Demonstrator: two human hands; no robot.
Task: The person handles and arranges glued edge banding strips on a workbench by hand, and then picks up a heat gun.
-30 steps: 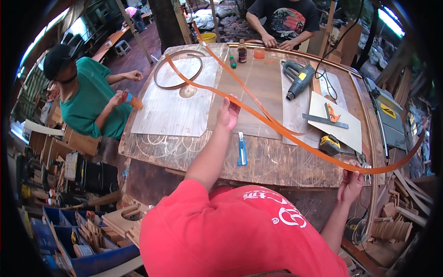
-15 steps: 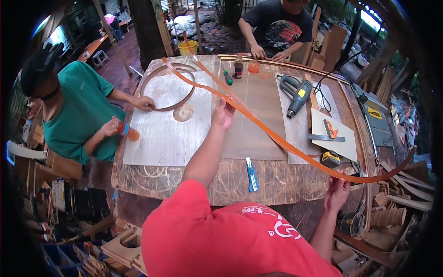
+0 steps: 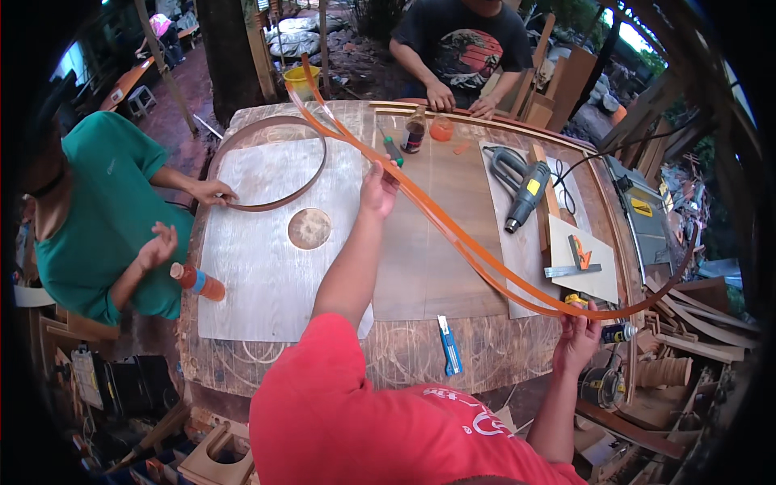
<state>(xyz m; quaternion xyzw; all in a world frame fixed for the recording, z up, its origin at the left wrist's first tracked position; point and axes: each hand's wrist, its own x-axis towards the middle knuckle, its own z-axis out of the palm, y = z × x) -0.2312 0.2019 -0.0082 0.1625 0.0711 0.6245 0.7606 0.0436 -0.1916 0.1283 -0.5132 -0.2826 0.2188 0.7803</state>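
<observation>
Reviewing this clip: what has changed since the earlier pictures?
The co-worker in green has let go of the orange bottle, now on the table, and taken hold of the hoop, which has shifted away from the round patch on the grey board. The far ends of the orange strip have drawn closer together. The left hand and right hand keep their grip on it; the heat gun and cutter stay put.

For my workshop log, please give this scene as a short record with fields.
Left hand: holds long glossy orange strip
Right hand: holds same strip, nearer its right end
Surface: worn brown wooden table
Near edge: slim blue box cutter
Table right: dark grey pistol-shaped heat gun
Table left: thin brown round hoop, touched by co-worker's hand
</observation>
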